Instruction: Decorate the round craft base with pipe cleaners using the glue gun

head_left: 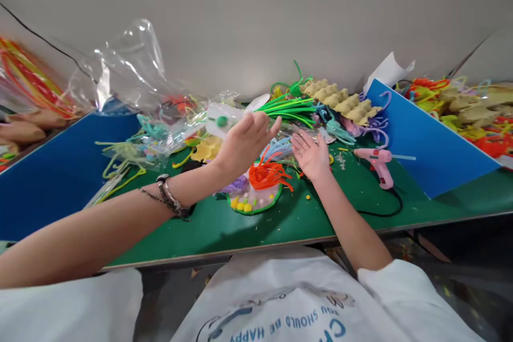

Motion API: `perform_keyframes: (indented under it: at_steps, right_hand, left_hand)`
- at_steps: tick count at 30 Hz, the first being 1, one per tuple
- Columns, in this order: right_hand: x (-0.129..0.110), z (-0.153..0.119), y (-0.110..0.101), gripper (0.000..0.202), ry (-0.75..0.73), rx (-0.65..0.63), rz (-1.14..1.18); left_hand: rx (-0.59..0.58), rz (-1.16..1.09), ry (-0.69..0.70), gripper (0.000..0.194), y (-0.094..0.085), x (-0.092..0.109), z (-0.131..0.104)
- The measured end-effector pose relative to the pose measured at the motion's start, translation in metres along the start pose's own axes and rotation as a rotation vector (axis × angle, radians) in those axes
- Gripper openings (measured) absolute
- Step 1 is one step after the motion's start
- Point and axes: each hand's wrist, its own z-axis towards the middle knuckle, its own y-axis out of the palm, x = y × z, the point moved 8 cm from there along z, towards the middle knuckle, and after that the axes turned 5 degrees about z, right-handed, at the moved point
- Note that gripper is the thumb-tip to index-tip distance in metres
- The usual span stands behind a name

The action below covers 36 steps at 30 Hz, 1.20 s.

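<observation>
The decorated disc (262,196) lies on the green table (228,238), below and between the hands; the left hand (245,141) is raised, fingers partly hidden, its grip impossible to tell; the right hand (311,155) opens palm up, holding nothing; the left arm overlaps the disc's far side; a glue gun (377,161) lies rightward; beyond are green stems (294,111) and an egg carton (342,99).

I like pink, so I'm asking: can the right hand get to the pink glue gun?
Probably yes: the right hand looks open, and only small scraps on the green tabletop seem to lie between it and the pink glue gun.
</observation>
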Motion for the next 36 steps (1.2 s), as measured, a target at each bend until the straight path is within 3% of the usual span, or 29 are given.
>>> perform_keyframes:
  at_steps: [10, 14, 23, 31, 36]
  right_hand:
    - [0.026, 0.008, -0.015, 0.039, 0.081, 0.147, 0.325]
    - [0.028, 0.009, -0.018, 0.037, 0.085, 0.179, 0.426]
    - [0.019, -0.007, -0.012, 0.033, 0.068, 0.233, 0.586]
    - [0.007, -0.014, -0.019, 0.033, 0.035, 0.285, 0.619]
    - [-0.006, -0.019, -0.039, 0.033, -0.040, 0.313, 0.561]
  left_hand:
    - [-0.005, 0.127, 0.053, 0.064, -0.002, 0.007, 0.014]
    - [0.010, 0.071, 0.055, 0.064, -0.002, 0.002, 0.017]
    - [0.011, -0.135, -0.012, 0.060, 0.000, -0.011, 0.018]
    - [-0.068, -0.028, -0.072, 0.058, -0.006, -0.025, 0.014]
    - [-0.144, 0.021, -0.107, 0.054, -0.013, -0.035, 0.003]
